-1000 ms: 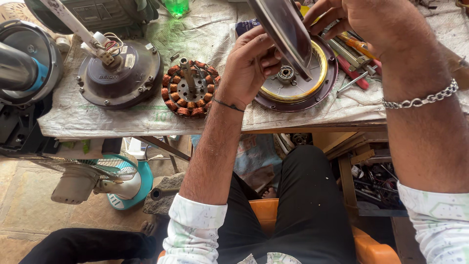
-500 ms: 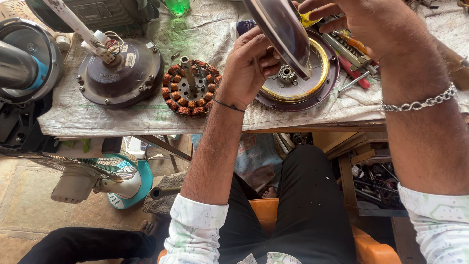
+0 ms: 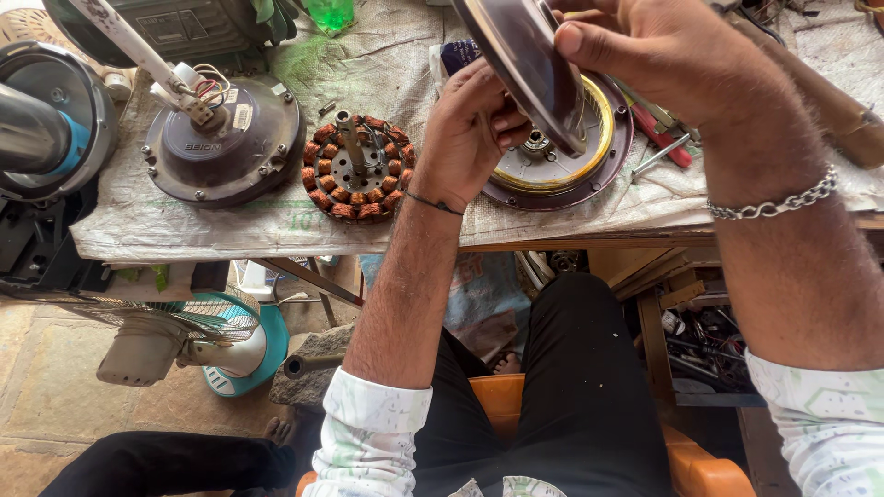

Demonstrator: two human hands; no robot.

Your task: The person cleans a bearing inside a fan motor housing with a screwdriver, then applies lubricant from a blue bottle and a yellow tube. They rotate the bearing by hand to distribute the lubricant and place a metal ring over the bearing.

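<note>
Gripping tilted, shiny dark round motor cover [image 3: 520, 55], both hands [image 3: 658, 51], worn rim

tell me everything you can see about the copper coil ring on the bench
The coil ring is a round stator: copper-wire coils in a ring around a dark metal hub with holes, and a grey shaft standing up from its middle. It lies flat on the cloth-covered bench, between the dark motor housing and the left hand, which is beside it.

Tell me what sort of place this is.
Likely a fan repair workshop: a copper-wound stator and a dark motor housing lie on the cloth-covered bench, and a table fan stands below.
</note>
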